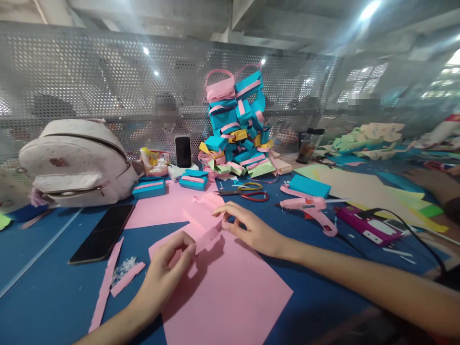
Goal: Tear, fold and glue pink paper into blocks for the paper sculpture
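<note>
A: Where is the pink strip [208, 238] being held?

B: It is being held over the large pink sheet [233, 287], which is being carried by the blue counter [43, 297]; its near end is being pinched at eight o'clock by the left hand [168, 263], thumb against fingers

A: And the far end?

B: At about one o'clock that end is being nipped, it seems, by the narrowed right hand [253, 230]; whether the strip is being joined to the curled pink paper [207, 200] at twelve o'clock cannot be told

A: How is its handling being judged?

B: As paper, it is being taken for very light, thin and bendable, more easily creased or torn than dropped; the ends are being favoured for a flat, gentle pinch, the middle being left unpressed

A: What else is being seen nearby?

B: A pink glue gun [312, 206] is being noted between two and three o'clock, red-handled scissors [241, 194] nearer one, and a black phone [102, 235] at nine
</note>
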`<state>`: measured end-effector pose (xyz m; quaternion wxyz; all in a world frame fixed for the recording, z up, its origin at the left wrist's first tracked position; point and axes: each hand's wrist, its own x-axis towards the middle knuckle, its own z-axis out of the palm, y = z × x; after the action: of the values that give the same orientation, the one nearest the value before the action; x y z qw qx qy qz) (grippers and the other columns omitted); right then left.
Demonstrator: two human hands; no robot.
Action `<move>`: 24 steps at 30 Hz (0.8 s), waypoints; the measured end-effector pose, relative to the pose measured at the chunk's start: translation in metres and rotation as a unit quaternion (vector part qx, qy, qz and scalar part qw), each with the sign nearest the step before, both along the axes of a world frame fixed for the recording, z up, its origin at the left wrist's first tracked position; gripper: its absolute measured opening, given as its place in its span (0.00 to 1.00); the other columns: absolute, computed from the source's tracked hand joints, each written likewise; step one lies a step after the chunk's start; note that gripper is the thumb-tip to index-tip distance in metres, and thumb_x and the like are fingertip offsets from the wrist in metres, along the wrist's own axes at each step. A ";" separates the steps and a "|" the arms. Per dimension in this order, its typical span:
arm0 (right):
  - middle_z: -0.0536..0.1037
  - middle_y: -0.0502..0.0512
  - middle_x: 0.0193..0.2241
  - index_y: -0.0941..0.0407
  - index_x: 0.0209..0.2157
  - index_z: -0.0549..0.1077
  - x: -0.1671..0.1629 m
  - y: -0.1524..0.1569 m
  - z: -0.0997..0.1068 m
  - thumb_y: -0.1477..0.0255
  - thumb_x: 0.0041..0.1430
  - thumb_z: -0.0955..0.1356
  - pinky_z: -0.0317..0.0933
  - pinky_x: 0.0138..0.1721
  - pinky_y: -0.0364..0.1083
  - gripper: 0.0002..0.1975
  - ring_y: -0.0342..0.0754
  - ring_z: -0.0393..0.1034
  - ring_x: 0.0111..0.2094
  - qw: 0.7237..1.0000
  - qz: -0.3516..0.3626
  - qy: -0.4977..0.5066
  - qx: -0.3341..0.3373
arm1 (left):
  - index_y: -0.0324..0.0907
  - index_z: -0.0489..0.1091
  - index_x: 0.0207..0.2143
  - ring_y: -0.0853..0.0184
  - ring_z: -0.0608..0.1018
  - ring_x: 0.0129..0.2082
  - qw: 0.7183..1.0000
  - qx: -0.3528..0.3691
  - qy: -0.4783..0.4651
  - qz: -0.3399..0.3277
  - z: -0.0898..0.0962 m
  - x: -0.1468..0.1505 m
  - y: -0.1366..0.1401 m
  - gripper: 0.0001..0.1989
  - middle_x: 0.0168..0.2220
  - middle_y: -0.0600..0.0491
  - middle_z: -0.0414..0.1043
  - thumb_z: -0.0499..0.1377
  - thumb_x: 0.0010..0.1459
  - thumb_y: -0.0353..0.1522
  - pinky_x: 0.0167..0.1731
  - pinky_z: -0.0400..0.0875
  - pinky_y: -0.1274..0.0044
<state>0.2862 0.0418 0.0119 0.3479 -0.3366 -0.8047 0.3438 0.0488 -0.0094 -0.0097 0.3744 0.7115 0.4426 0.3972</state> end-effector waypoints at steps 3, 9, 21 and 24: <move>0.73 0.55 0.44 0.55 0.46 0.72 -0.007 0.004 -0.005 0.67 0.68 0.63 0.60 0.41 0.46 0.11 0.48 0.67 0.42 0.997 0.059 0.037 -0.024 | 0.43 0.61 0.29 0.69 0.65 0.30 1.000 0.012 -0.001 -0.013 0.000 -0.002 -0.002 0.15 0.29 0.57 0.61 0.50 0.69 0.40 0.32 0.59 0.79; 0.73 0.52 0.36 0.57 0.33 0.70 -0.008 0.000 -0.017 0.61 0.62 0.69 0.61 0.38 0.45 0.13 0.45 0.68 0.35 0.973 0.120 0.119 -0.157 | 0.43 0.62 0.28 0.68 0.66 0.30 1.000 -0.001 0.003 -0.028 -0.001 -0.004 0.000 0.16 0.29 0.56 0.62 0.50 0.69 0.39 0.32 0.61 0.78; 0.72 0.48 0.27 0.57 0.28 0.73 -0.003 -0.004 -0.027 0.59 0.52 0.75 0.58 0.26 0.40 0.16 0.39 0.61 0.25 0.946 0.078 0.155 -0.275 | 0.44 0.61 0.28 0.65 0.69 0.31 0.994 -0.084 0.044 -0.049 -0.005 0.002 0.006 0.17 0.31 0.53 0.65 0.47 0.68 0.43 0.33 0.64 0.77; 0.74 0.48 0.27 0.57 0.29 0.74 -0.003 -0.006 -0.029 0.59 0.50 0.76 0.59 0.27 0.42 0.16 0.40 0.64 0.25 0.943 0.078 0.148 -0.289 | 0.44 0.61 0.28 0.64 0.70 0.33 0.993 -0.080 0.058 -0.059 -0.005 0.003 0.007 0.17 0.32 0.52 0.68 0.48 0.68 0.43 0.36 0.66 0.76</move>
<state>0.2828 0.0355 -0.0167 0.3227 -0.3041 -0.6342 0.6333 0.0518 -0.0020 -0.0143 0.4267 0.7256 0.4513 0.2963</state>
